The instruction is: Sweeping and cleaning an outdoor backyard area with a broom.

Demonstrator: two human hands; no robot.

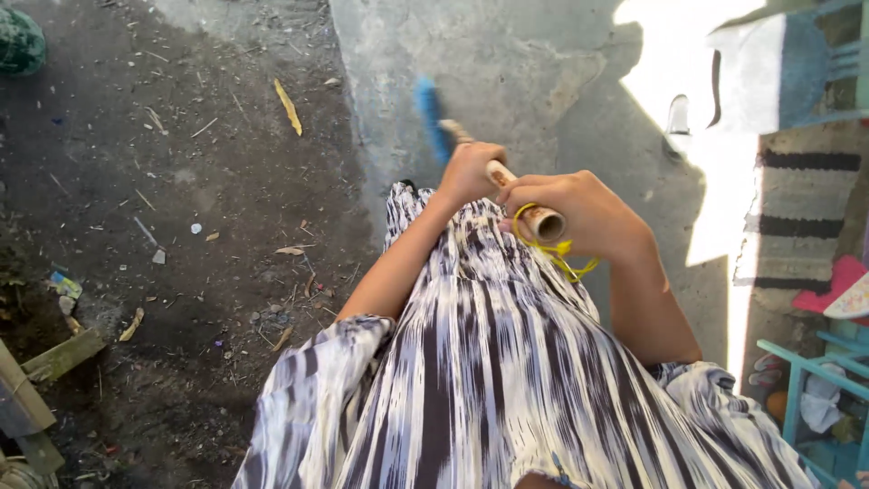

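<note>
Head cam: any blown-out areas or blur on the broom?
Head view: sunlit patch at upper right is clipped to white; the rest of the ground lies in soft shade. The blue broom head looks smeared; both hands, left hand and right hand, on the handle are fairly sharp.

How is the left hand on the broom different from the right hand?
The left hand grips the broom handle farther down, nearer the blue bristles; the right hand grips the top end, by the yellow cord loop. The left hand sits farther from the body, the right hand closer. Both are closed around the same handle.
</note>
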